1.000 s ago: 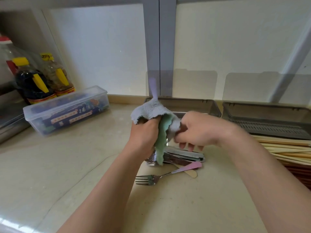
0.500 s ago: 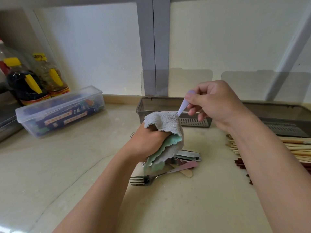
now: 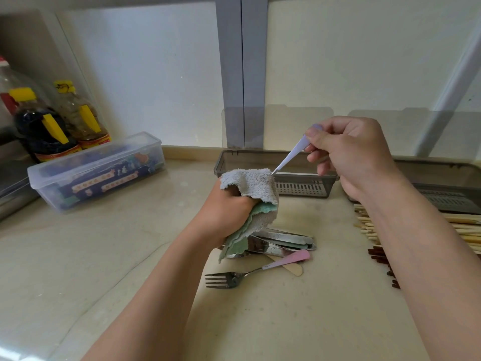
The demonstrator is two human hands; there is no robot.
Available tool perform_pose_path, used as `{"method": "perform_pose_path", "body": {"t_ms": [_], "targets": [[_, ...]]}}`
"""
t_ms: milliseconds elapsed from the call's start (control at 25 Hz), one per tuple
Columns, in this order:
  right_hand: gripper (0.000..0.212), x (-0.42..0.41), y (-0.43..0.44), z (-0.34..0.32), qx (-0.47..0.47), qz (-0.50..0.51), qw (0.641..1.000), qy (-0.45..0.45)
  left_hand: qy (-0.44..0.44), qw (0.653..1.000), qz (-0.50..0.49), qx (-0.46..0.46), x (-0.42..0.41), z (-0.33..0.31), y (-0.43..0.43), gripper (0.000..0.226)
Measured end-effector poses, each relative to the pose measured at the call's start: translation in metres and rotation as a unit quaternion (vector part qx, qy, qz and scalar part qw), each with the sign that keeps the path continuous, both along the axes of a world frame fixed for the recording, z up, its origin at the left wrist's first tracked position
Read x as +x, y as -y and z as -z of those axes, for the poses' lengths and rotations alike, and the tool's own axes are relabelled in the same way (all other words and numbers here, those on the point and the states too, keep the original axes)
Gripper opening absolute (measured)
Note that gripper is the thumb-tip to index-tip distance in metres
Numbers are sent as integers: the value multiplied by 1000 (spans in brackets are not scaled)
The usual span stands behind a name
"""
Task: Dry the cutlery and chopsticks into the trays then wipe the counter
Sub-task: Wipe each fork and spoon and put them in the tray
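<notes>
My left hand grips a grey and green cloth above the counter. My right hand pinches the lilac handle of a piece of cutlery; its working end is buried in the cloth. Under the cloth lies a pile of metal cutlery. A pink-handled fork and a wooden stick lie in front of it. A grey slotted tray stands behind my hands, and a second tray stands at the right. Pale and dark chopsticks lie in front of that tray.
A clear lidded box with dark packets stands at the back left. Behind it are two sauce bottles with yellow caps. A metal edge shows at the far left. The beige stone counter runs to a frosted window behind.
My right hand moved from low by the cloth up and to the right, drawing the lilac-handled piece out of the cloth. My left hand keeps hold of the cloth.
</notes>
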State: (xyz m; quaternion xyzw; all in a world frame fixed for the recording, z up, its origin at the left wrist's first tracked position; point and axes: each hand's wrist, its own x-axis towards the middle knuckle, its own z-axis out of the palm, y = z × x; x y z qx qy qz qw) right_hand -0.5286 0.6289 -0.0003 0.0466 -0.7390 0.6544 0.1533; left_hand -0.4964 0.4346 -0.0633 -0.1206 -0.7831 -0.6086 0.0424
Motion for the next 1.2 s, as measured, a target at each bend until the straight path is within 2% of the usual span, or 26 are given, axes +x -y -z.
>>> {"method": "perform_pose_path", "body": {"t_ms": [120, 280, 440, 600, 720, 880, 1000, 1080, 1200], "targets": [[21, -1, 0, 1, -15, 14, 1000, -14, 7, 1000, -25, 14, 0, -1, 1, 24], [22, -3, 2, 1, -30, 48, 998, -40, 7, 997, -56, 45, 4, -6, -2, 38], [18, -10, -4, 4, -62, 109, 991, -42, 40, 990, -106, 83, -5, -1, 3, 14], [14, -37, -5, 16, -46, 178, 983, -6, 139, 940, -248, 189, -17, 1, 12, 10], [9, -59, 6, 32, -25, 193, 980, 33, 149, 922, -241, 264, -17, -3, 13, 16], [12, -77, 18, 40, -22, 180, 978, 100, 174, 878, -173, 411, -14, -8, 22, 27], [10, -84, 20, 43, 57, 180, 972, 142, 163, 869, -198, 423, -17, -6, 24, 28], [5, -82, 19, 41, 166, 188, 953, 167, 162, 865, -200, 430, -18, -7, 24, 26], [22, -70, 18, 34, 310, 186, 916, 172, 154, 866, -189, 436, -16, -8, 24, 32]]}}
